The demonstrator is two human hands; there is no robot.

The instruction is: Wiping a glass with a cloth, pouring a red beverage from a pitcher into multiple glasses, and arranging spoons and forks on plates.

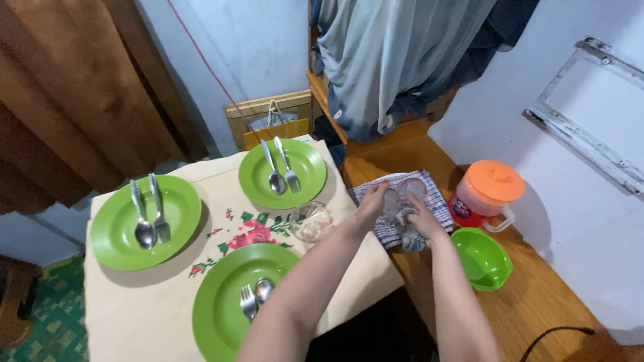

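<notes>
Green plates: I count three on the cream tablecloth [134, 315] — one left of centre [114, 231], one upper middle [308, 177], one at the bottom middle [215, 308], each carrying a spoon and a fork.
Clear glass on the table: a tumbler [311, 222] stands between the upper and lower plates, just left of my left forearm, beside the red flower print.
Left hand: my left hand [373, 203] sits right of centre, fingers curled onto a clear glass [392, 199] that rests on the checked cloth [439, 198]; I read it as a grasp, though the glass is hard to make out.
Right hand: my right hand [421, 221] is just beside the left, closed around another clear glass [410, 240] over the same cloth.
Third glass: one more [414, 187] stands at the cloth's far edge, just above both hands.
Counter: the cloth lies on a wooden counter [537, 302] running along the right half of the frame.
Right of the hands: a jug with an orange lid [493, 182] stands against the white wall, and a small green bowl [481, 258] sits just below it, near my right forearm.
Upper frame: grey and blue clothes [396, 60] hang at the top middle; a brown curtain [60, 100] fills the upper left.
</notes>
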